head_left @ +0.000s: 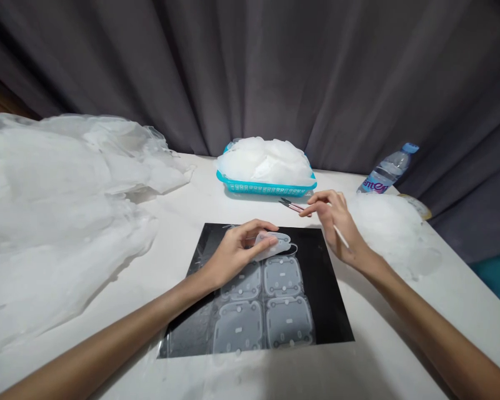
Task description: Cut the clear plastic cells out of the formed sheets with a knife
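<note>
My left hand (237, 244) pinches a small translucent plastic piece (270, 244) between thumb and fingers, above a black mat (329, 311). Under it lies a clear sheet with several rounded, square-cornered frosted pieces (283, 275) joined in rows. A thin loop of clear plastic sticks out to the right of the held piece. My right hand (333, 219) is raised past the mat's far right corner, fingers bent around a slim white stick (340, 236); its front end is hidden. Near those fingertips are small dark-bladed, pink-handled snips (291, 206); I cannot tell whether they touch.
A turquoise basket (266, 188) heaped with white translucent pieces stands at the back. A large pile of thin plastic sheets (58, 222) covers the left side. On the right are another whitish heap (391, 228), a tilted water bottle (387, 169) and a roll of tape (416, 205). A grey curtain hangs behind.
</note>
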Available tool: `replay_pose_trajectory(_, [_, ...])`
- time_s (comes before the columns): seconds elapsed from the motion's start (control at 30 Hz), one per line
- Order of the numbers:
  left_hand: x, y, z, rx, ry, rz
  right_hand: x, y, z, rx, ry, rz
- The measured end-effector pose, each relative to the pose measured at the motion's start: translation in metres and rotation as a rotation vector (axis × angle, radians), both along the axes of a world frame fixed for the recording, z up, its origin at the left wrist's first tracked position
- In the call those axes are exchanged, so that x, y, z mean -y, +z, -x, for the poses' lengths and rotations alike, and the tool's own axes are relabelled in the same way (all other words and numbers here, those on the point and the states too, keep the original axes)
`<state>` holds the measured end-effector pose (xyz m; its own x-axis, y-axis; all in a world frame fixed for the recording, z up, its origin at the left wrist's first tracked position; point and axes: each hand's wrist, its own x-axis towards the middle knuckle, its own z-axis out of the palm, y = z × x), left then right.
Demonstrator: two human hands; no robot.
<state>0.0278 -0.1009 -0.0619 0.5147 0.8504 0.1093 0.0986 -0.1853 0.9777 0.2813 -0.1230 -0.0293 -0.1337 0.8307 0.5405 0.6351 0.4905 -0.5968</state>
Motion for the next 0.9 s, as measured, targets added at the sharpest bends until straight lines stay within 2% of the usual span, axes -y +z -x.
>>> replay_pose_trajectory(0.07, [0.000, -0.001, 0.000, 0.018, 0.005, 0.024, 0.002, -0.014, 0.007, 0.042, 0.074, -0.017])
replay_pose_trajectory(0.13, [0.000, -0.001, 0.000, 0.031, 0.011, 0.030, 0.007, -0.023, 0.013, 0.094, 0.205, 0.035])
replay_pose_trajectory(0.27, [0.000, -0.002, 0.001, 0.047, 0.027, 0.031, 0.015, -0.032, 0.016, 0.148, 0.316, 0.126])
replay_pose_trajectory(0.53, [-0.001, -0.004, 0.002, 0.043, 0.018, 0.041, 0.013, -0.042, 0.020, -0.049, 0.246, 0.161])
replay_pose_trajectory(0.67, [0.000, -0.005, 0.003, 0.057, 0.014, 0.044, 0.016, -0.040, 0.022, -0.090, 0.220, 0.189])
replay_pose_trajectory(0.77, [0.001, -0.003, 0.003, 0.029, 0.031, -0.010, 0.018, -0.038, 0.024, -0.105, 0.211, 0.200])
replay_pose_trajectory(0.9, [-0.001, 0.000, 0.001, -0.037, -0.042, -0.040, 0.018, -0.035, 0.030, -0.153, 0.193, 0.200])
